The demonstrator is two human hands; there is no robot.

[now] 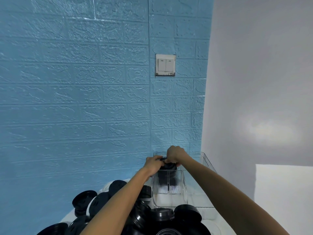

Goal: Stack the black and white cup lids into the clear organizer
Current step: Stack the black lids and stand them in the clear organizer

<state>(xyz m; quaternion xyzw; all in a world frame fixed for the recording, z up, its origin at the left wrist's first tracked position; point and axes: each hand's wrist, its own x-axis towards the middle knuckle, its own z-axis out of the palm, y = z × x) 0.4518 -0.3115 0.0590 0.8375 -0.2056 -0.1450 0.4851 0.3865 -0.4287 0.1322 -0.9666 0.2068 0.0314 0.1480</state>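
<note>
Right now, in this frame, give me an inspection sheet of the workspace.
Surface: white table, mostly covered.
Job's things: clear organizer with a black stack inside; black lid held over it.
Clutter: loose pile of black lids in front and to the left; white lids only partly visible.
Hands: left hand and right hand both grip the black lid.
Cables: nothing seen.
Surroundings: blue brick-pattern wall, light switch, grey wall.

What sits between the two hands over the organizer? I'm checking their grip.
In the head view, a black lid is held between the left hand and right hand, above the clear organizer.
</note>
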